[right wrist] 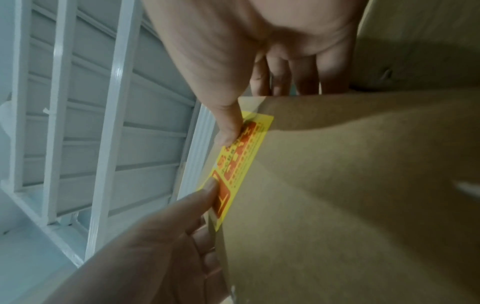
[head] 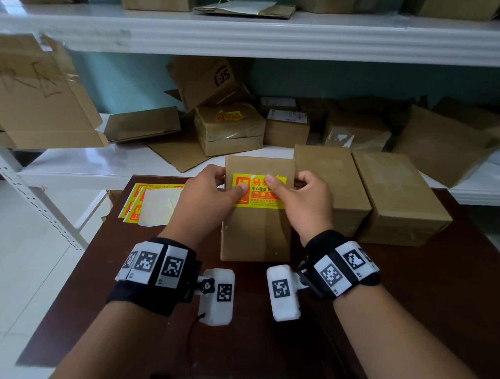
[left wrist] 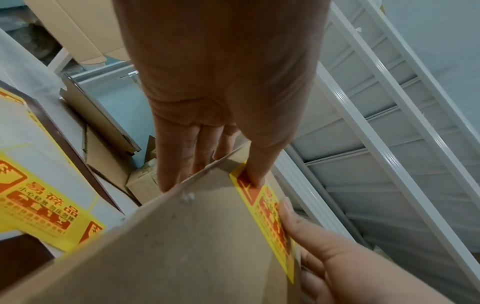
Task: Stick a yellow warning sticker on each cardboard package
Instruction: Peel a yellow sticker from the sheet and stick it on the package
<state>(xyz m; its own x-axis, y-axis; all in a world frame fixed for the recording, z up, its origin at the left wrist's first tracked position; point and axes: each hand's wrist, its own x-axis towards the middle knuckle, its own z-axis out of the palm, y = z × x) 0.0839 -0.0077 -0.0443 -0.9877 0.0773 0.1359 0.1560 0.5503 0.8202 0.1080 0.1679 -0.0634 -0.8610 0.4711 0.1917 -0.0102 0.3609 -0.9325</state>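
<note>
On the dark brown surface (head: 411,299), nearest the wearer, a cardboard package (head: 255,233) is stood up between the two hands, its broad face turned toward the camera. A yellow warning sticker (head: 258,200) is laid across the upper part of that face. The left hand (head: 206,195) is wrapped round the package's 9 o'clock edge, fingers behind, its thumb pressed on the sticker's red symbol; the right hand (head: 303,200) is curled round the 3 o'clock edge in the same way, its thumb pressed on the sticker's upper middle. The package is judged light and fairly stiff, best held by its side edges so the face is left free. The sticker is thin and pliable, likely to crease or trap air, so smoothing outward from the centre is suggested.

At 10 o'clock from the package, sticker sheets (head: 144,201) with partly emptied backing are lying on the surface. At 2 o'clock, two plain packages (head: 399,191) are set side by side, no sticker seen on them.

Farther off, a white shelf (head: 128,159) is loaded with boxes and flattened cardboard; one box (head: 229,127) there carries a yellow sticker. A higher shelf is seen above.
</note>
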